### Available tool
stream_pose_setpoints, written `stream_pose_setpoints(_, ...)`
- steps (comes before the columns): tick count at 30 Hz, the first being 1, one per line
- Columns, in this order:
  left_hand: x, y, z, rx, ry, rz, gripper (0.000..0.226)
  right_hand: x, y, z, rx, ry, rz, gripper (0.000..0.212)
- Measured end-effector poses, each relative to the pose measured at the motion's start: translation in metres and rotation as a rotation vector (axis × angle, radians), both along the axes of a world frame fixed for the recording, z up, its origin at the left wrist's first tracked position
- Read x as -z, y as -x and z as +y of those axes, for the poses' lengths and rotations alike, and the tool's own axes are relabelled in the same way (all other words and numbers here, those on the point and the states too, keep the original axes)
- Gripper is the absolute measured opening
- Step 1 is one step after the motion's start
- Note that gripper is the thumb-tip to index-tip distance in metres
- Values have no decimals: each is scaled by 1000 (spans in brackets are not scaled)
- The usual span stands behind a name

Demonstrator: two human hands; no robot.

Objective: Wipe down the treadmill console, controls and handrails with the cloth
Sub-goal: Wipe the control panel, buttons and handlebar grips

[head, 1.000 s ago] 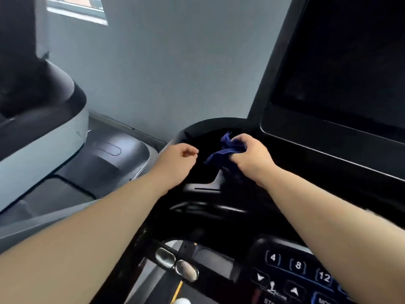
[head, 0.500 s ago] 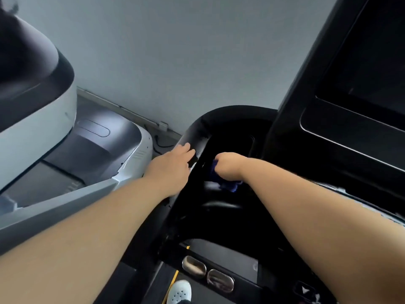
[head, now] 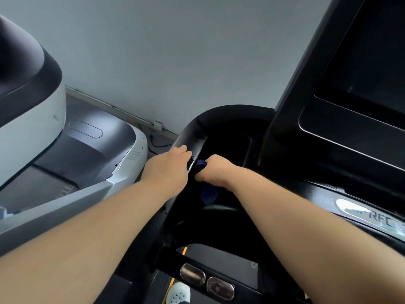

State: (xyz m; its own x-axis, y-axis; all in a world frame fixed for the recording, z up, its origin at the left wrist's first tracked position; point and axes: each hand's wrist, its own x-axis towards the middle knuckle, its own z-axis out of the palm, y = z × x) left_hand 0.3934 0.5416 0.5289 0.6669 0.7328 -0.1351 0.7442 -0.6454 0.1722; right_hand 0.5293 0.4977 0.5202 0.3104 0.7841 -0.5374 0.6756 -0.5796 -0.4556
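A single wide-angle view from the head looks forward and down along both forearms. The left hand (head: 168, 170) and right hand (head: 215, 172) sit near centre, close in. The console screen (head: 363, 69) rises right of them; the grey wall (head: 175, 51) beyond them is probably near.

Both bare forearms reach forward, converging. The left hand (head: 168, 170) lies palm down, fingers straight and together. The right hand (head: 215, 170) sits just beside it — knuckles up, fingers curled tight round a cloth (head: 209, 194) whose end hangs below the fist.
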Motion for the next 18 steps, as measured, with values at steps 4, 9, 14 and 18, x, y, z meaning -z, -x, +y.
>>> stream_pose_setpoints(4,-15,-23,3,-48,-162,26,19,-36,-11,0,-487,148,-294,21)
stream_pose_setpoints(9,7,-33,18,47,-93,-68,7,-40,-37,-3,-764,313,-536,41)
stream_pose_setpoints(14,1,-39,35,24,-134,11,23,-30,-53,13,-798,202,-900,32)
stream_pose_setpoints(18,1,-42,31,39,-184,62,20,-49,-92,28,-704,185,-1022,28)
